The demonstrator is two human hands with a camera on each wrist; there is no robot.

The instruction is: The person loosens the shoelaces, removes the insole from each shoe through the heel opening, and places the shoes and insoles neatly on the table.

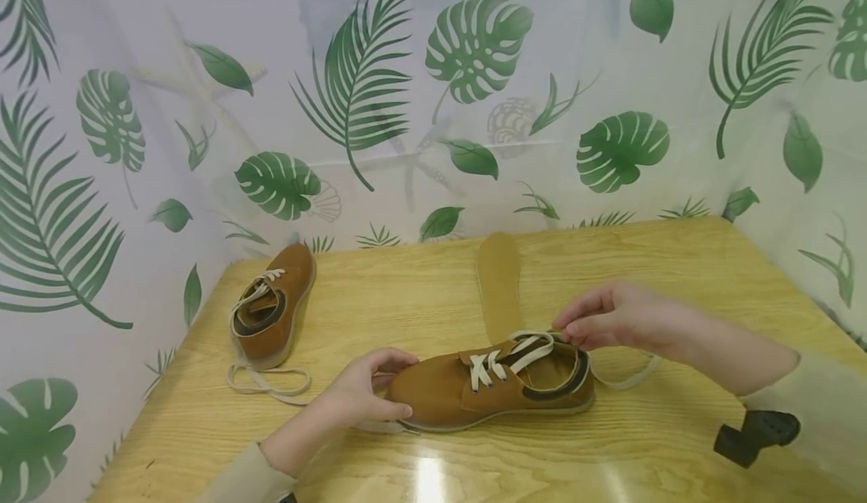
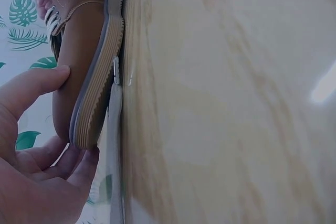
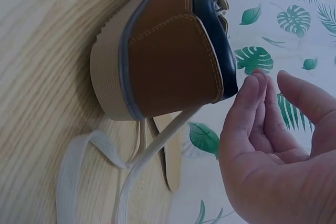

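A brown lace-up shoe with white laces lies on its sole, toe to the left. My left hand grips its toe, thumb on the near side and fingers around the far side. By the far rim of the heel opening is my right hand, fingers bent a little. In the right wrist view, a gap shows between that hand's thumb and fingertips, with nothing in it. One loose lace trails behind the heel. Another lace end runs out by the sole at the toe.
A matching brown shoe stands at the back left, its lace looping onto the wooden table. Behind the near shoe lies a tan insole. A leaf-patterned cloth encloses the table's back and sides.
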